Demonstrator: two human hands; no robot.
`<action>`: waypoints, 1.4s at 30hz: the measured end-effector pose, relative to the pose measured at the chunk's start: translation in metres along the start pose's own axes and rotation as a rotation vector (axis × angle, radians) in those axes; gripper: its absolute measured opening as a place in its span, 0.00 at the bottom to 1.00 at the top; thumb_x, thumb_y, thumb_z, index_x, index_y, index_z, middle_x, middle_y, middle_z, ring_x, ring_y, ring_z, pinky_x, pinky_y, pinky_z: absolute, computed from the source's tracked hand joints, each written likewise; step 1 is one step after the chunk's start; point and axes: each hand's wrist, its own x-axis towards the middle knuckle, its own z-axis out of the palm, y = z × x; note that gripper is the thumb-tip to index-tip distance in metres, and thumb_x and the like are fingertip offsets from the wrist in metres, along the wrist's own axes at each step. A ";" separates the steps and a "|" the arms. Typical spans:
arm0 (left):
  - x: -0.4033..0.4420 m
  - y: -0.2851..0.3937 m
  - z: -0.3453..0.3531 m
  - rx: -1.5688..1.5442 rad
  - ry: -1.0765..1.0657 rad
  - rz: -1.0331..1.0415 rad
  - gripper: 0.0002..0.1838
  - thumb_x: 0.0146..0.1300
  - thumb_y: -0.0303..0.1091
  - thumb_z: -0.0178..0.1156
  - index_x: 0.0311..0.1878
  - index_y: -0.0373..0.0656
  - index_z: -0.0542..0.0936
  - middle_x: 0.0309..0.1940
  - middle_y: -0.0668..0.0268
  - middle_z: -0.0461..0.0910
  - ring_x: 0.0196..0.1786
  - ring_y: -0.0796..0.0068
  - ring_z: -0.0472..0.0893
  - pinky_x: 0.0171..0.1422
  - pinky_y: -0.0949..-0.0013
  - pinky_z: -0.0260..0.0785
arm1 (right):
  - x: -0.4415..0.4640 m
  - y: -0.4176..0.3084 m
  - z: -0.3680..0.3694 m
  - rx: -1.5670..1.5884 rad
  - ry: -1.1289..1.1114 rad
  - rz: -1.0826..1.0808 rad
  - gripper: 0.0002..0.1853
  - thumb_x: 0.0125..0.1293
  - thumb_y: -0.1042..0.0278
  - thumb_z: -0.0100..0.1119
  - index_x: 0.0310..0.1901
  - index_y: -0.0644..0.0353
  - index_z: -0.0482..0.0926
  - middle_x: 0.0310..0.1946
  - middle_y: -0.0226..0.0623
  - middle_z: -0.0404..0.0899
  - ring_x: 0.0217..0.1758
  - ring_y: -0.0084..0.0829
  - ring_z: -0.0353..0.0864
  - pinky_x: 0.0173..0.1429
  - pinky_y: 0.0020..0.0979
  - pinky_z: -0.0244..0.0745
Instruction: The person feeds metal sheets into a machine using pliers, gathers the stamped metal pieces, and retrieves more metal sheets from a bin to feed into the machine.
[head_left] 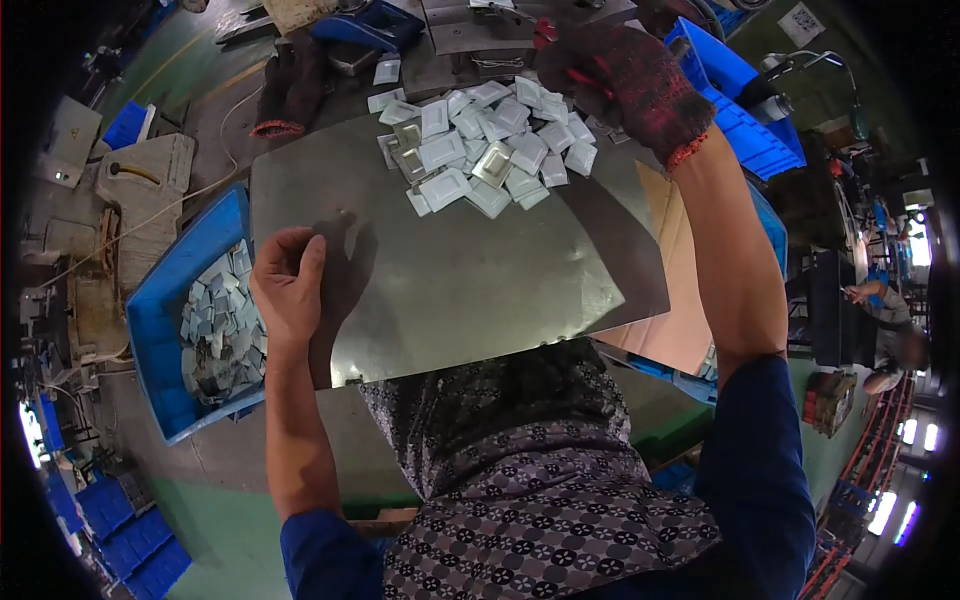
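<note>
My left hand is bare and hovers at the left edge of a metal sheet. Its fingers curl toward the thumb, and nothing shows in them. My right hand wears a dark red and black knit glove and reaches to the machine's metal bed. The gloved fingers are bent; a thin dark tool shows near their tips, but I cannot tell what they hold. Between the hands, small rectangular stamped metal pieces are heaped on the sheet's far side. One piece lies apart behind the heap.
A blue bin at left holds many small metal pieces. An empty-looking glove lies at back left. A blue crate stands at right, beside cardboard. A co-worker is at far right.
</note>
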 end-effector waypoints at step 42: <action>0.058 0.036 -0.005 1.075 -0.206 0.063 0.28 0.56 0.46 0.68 0.56 0.42 0.75 0.43 0.48 0.81 0.47 0.45 0.79 0.49 0.51 0.71 | -0.105 -0.024 0.104 0.084 0.201 0.018 0.21 0.58 0.54 0.68 0.48 0.57 0.78 0.52 0.44 0.78 0.54 0.45 0.79 0.55 0.41 0.77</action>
